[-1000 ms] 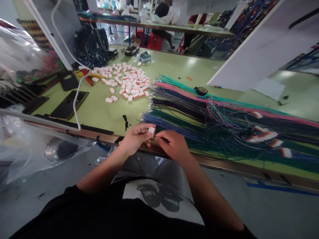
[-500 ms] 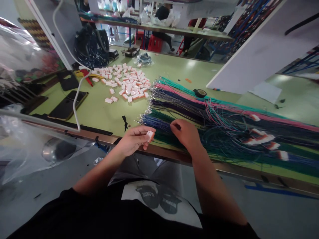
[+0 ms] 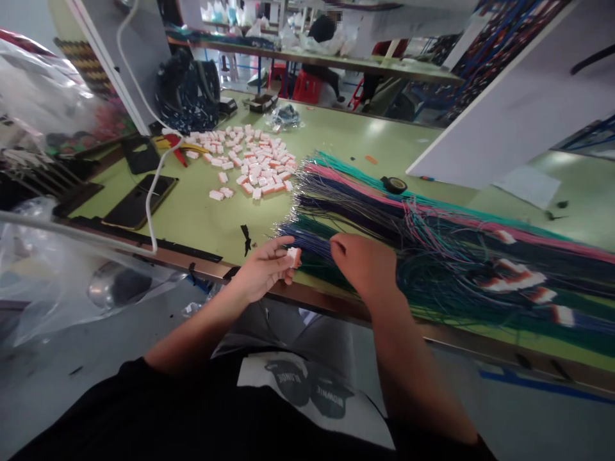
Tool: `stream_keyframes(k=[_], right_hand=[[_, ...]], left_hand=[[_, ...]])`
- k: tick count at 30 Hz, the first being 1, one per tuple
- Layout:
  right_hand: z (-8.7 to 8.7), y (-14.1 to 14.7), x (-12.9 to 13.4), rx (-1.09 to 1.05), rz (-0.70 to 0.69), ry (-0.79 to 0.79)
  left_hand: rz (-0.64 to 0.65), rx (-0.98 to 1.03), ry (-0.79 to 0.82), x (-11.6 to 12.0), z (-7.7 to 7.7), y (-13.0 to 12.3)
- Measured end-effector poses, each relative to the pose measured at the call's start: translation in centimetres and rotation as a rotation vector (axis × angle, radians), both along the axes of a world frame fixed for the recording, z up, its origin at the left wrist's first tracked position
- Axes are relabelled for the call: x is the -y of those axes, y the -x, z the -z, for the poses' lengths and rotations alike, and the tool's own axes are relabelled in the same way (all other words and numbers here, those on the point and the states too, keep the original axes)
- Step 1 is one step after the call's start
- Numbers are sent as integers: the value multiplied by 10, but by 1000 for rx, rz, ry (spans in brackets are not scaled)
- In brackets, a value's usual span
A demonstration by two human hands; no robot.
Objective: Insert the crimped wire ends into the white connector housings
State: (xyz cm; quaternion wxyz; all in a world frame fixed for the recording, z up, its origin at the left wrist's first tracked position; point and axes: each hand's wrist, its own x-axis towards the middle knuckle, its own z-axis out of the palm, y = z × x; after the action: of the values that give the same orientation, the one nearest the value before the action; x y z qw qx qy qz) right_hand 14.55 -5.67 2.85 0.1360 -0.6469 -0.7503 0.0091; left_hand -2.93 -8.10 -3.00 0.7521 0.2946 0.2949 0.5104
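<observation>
My left hand (image 3: pixel 265 269) pinches a white and orange connector (image 3: pixel 295 257) at the table's front edge. Just right of it, my right hand (image 3: pixel 362 259) is closed over the blue wires (image 3: pixel 312 241); what its fingertips hold, if anything, is too small to make out. Long bundles of green, pink, dark and blue wires run to the right, their bare tips facing left. A pile of white and orange connectors (image 3: pixel 259 169) lies behind my left hand. More connectors (image 3: pixel 516 275) rest on the wires at the right.
A phone (image 3: pixel 140 202), pliers (image 3: pixel 177 151) and a white cable (image 3: pixel 150 205) are at the left. Black tape (image 3: pixel 394 185) sits behind the wires. A white panel (image 3: pixel 500 96) stands at the right. A person (image 3: pixel 323 29) is at the far table.
The whole view has shifted slightly, so the table things appear further right. My left hand still holds the connector, its index finger now more stretched out. My right hand remains closed, near the wires.
</observation>
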Motion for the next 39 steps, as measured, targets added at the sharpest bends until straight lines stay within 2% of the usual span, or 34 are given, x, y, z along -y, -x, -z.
stream_keyframes(k=[2,5,8,10,15,23,33,39], right_hand=[[-6,-4,4,-147,-10,-41],[-12,-3,10,-441,-237,-16],[-13,8,15,-522,-438,71],[-11,15,16,-539,-500,83],[-2,15,18,-577,-424,46],[3,9,30,-452,-300,-15],[9,13,29,-338,-285,-45],[10,13,29,-352,-274,-36]], left_hand=[[-12,0,-6,0,0,-1],[9,0,-51,0,1,-2],[30,-21,-91,1,1,-2],[27,-40,-109,1,1,-1],[30,-13,-160,1,3,1],[19,20,-137,0,5,0],[-8,2,-131,1,2,-1],[-60,-57,-145,1,2,-4]])
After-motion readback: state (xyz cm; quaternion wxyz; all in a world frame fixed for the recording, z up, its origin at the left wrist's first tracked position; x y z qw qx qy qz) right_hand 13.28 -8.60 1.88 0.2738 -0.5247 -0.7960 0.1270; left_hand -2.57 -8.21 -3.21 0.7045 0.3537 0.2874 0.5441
